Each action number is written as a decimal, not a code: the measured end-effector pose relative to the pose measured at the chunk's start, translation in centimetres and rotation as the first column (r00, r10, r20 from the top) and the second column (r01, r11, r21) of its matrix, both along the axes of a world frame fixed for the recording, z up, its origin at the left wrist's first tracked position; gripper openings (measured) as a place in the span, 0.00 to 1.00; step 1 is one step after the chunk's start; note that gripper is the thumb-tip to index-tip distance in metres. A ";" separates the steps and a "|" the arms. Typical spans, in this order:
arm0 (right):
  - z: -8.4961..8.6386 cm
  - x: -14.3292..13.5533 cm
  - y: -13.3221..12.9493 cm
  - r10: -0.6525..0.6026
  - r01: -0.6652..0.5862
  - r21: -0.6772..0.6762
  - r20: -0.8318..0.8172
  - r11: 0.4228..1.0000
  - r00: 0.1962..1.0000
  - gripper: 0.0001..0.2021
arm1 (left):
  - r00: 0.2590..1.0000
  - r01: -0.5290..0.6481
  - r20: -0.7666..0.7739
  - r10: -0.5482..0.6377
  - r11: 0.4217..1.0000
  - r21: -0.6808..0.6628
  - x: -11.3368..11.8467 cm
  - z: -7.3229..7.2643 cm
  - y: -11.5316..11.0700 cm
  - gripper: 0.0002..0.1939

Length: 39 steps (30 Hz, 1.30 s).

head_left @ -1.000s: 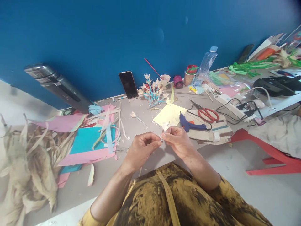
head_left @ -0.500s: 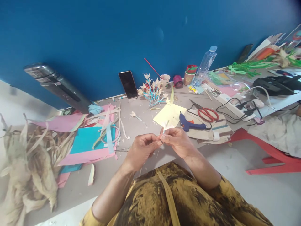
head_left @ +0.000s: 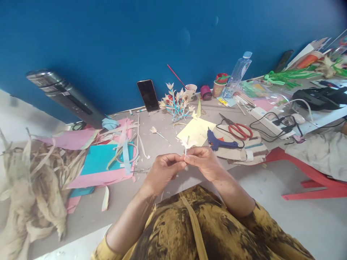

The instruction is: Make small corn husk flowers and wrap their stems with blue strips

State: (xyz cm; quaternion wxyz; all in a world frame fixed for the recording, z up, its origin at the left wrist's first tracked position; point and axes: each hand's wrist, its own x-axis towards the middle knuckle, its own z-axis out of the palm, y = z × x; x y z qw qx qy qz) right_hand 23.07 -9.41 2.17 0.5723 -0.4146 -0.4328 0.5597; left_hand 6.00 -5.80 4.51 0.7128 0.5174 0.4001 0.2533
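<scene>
Between my hands a small cream flower (head_left: 188,143) stands upright on a thin pale blue stem. My left hand (head_left: 166,170) pinches the low end of the stem, fingertips touching those of the other hand. My right hand (head_left: 203,161) is closed on the stem just under the petals. Beyond them lies a yellow paper sheet (head_left: 197,130). A similar single flower (head_left: 154,130) rests on the table to the left, and a bunch of such flowers on blue stems (head_left: 176,104) stands farther back.
A blue glue gun (head_left: 222,143) and red-handled scissors (head_left: 240,130) lie on a cloth at the right. Coloured paper (head_left: 93,159) and dried husks (head_left: 40,184) cover the left. A phone (head_left: 148,95), paper cup (head_left: 191,92) and plastic bottle (head_left: 238,74) stand along the wall.
The flower in my hands has turned more upright, and more of its petals and stem show. Both hands keep nearly the same place and grip.
</scene>
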 end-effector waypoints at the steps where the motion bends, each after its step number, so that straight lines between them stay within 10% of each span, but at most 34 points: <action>1: 0.0 -0.1 0.0 -0.023 0.023 -0.008 -0.013 1.000 1.000 0.14 | 1.000 0.002 -0.025 -0.001 0.999 0.032 0.0 0.1 -0.1 0.14; 7: 0.1 -0.8 0.3 -0.136 0.122 -0.089 -0.172 0.988 0.976 0.19 | 0.994 -0.011 -0.111 0.023 0.995 0.102 -0.3 0.9 -0.5 0.13; 14: -0.1 0.1 0.0 0.172 -0.184 -0.065 -0.165 0.981 0.971 0.15 | 0.997 0.010 0.074 -0.001 0.992 -0.126 -0.4 -0.1 -0.4 0.18; 25: 0.7 -1.1 0.4 -0.191 0.181 -0.100 -0.092 0.978 0.977 0.19 | 0.990 -0.089 -0.101 0.101 0.989 0.120 -0.2 0.4 -0.7 0.14; 31: 0.3 -0.2 0.1 0.107 -0.116 -0.106 -0.079 0.988 0.991 0.15 | 0.995 -0.049 0.077 0.058 0.993 -0.107 -0.3 -0.7 -0.4 0.18; 39: 0.6 -0.2 0.5 -0.027 0.023 -0.074 -0.053 0.997 0.998 0.17 | 0.993 -0.113 0.033 0.114 0.993 -0.036 -0.3 -0.3 -0.8 0.16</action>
